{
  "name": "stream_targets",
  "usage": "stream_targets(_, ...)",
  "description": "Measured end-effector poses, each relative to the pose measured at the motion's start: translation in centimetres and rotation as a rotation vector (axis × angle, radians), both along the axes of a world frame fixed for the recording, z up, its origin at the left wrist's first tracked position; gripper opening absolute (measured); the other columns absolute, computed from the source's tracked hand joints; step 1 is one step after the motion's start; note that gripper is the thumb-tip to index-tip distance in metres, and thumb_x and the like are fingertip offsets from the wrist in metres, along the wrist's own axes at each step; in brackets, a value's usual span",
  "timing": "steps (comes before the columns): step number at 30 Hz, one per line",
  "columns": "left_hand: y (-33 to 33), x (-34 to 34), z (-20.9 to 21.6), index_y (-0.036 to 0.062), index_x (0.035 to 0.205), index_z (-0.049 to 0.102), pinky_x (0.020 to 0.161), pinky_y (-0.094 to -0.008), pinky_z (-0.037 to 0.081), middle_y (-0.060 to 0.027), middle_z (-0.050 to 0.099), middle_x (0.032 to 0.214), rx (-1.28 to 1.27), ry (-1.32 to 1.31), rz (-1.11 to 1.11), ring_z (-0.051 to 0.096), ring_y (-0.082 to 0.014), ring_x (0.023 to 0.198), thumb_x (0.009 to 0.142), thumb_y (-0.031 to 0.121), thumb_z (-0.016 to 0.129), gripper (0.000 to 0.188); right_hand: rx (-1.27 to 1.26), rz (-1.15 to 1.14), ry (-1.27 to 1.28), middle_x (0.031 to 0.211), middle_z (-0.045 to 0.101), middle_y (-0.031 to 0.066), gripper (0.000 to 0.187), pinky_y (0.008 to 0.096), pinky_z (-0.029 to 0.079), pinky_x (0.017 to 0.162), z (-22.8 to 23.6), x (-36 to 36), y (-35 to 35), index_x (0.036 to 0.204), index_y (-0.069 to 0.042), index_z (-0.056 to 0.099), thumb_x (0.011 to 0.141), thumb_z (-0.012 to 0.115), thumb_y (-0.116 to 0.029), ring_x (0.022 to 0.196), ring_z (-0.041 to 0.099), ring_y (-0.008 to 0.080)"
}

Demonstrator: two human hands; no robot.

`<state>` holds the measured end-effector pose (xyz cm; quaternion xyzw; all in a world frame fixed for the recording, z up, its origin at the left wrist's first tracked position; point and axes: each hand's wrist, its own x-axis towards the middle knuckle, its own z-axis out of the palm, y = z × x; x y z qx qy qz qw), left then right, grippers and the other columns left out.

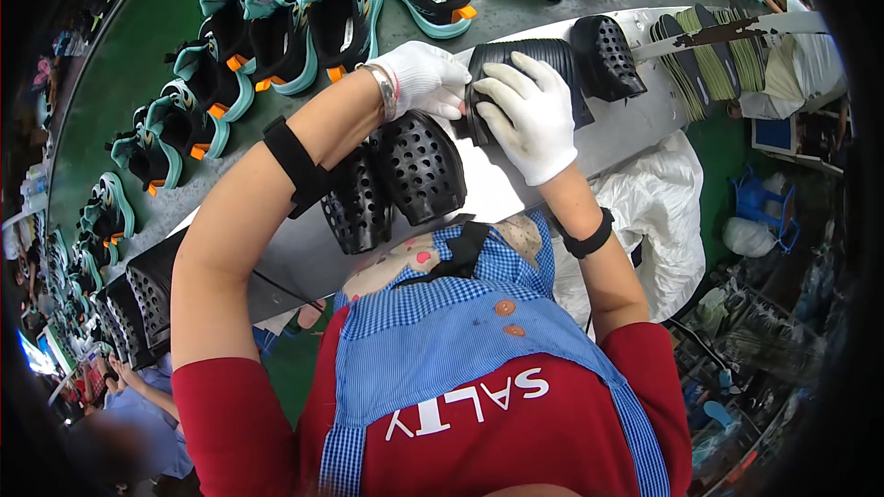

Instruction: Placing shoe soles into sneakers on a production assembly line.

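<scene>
Just above mid-view, the right hand lies gloved over a black ribbed piece, fingers somewhat spread and bent across its top; the left hand, also gloved, sits at the piece's left edge, fingers drawn together, a bare fingertip showing; whether it pinches anything there, cannot tell; so the piece lies directly under the right fingers and just right of the left ones, right hand nearer; its long axis can't be told, glove hides too much; right side tight: a perforated black piece stands just beside it, insoles stacked farther right; toward the body, bright metal bench shows between the hands and the blue apron, most room that way; lower left, a wide perforated shell and a narrow perforated shell side by side, below the left hand, limiting that corner; bench's far edge runs close behind the ribbed piece; past it, green work surface with a curved row of black-and-teal shoes; white sack off the bench's near edge, right and below the right hand.
</scene>
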<state>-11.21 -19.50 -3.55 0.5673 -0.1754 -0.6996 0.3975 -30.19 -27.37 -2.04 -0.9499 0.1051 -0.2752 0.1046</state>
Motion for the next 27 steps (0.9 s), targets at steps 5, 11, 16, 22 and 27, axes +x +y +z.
stream_targets(5, 0.6, 0.3, 0.9, 0.0014, 0.09, 0.059, 0.07, -0.0283, 0.056, -0.0082, 0.064, 0.084, -0.013, -0.041, 0.035, 0.065, -0.0173, 0.075, 0.088, 0.017, 0.065, 0.017, -0.025, -0.028, -0.008, 0.104, 0.063, 0.0023, 0.022, 0.0402, 0.045, 0.089, 0.0, -0.1, -0.1, 0.092, -0.012, 0.066, 0.071, 0.07, -0.016, 0.103, 0.056, 0.0274)
stream_targets(11, 1.0, 0.9, 0.7, 0.0022, 0.09, 0.06, 0.069, -0.0281, 0.056, -0.0054, 0.062, 0.081, -0.024, 0.006, 0.065, 0.065, -0.0161, 0.074, 0.086, 0.018, 0.067, 0.017, 0.021, 0.021, 0.014, 0.105, 0.063, 0.0033, 0.024, 0.0405, 0.045, 0.087, 0.4, 0.2, -0.1, 0.093, -0.012, 0.067, 0.07, 0.071, -0.019, 0.101, 0.056, 0.0269)
stream_targets(16, 0.3, -0.1, 0.9, 0.0037, 0.089, 0.06, 0.069, -0.0271, 0.055, -0.0051, 0.062, 0.081, -0.01, 0.009, -0.017, 0.065, -0.0149, 0.074, 0.085, 0.015, 0.067, 0.014, -0.007, 0.103, 0.005, 0.101, 0.063, 0.003, 0.021, 0.0408, 0.046, 0.085, 0.1, 0.4, -0.2, 0.09, -0.011, 0.065, 0.071, 0.069, -0.019, 0.098, 0.057, 0.0252)
stream_targets(22, 0.2, 1.4, 2.2, 0.0034, 0.09, 0.061, 0.063, -0.0223, 0.05, -0.0028, 0.061, 0.079, -0.049, -0.076, -0.036, 0.059, -0.0089, 0.068, 0.084, 0.017, 0.068, 0.016, -0.016, 0.094, -0.01, 0.094, 0.063, 0.0041, 0.016, 0.0387, 0.047, 0.083, -0.1, 0.2, -1.7, 0.083, -0.008, 0.063, 0.07, 0.069, -0.016, 0.094, 0.059, 0.0249)
stream_targets(27, 2.0, 4.2, 4.8, 0.0057, 0.096, 0.06, 0.072, -0.0235, 0.048, 0.0011, 0.062, 0.084, -0.297, -0.056, 0.048, 0.056, -0.0044, 0.075, 0.091, 0.027, 0.063, 0.022, 0.01, 0.079, -0.034, 0.096, 0.065, 0.0083, 0.02, 0.0396, 0.047, 0.085, 0.3, -0.2, -1.9, 0.088, -0.005, 0.064, 0.071, 0.069, -0.014, 0.097, 0.059, 0.0279)
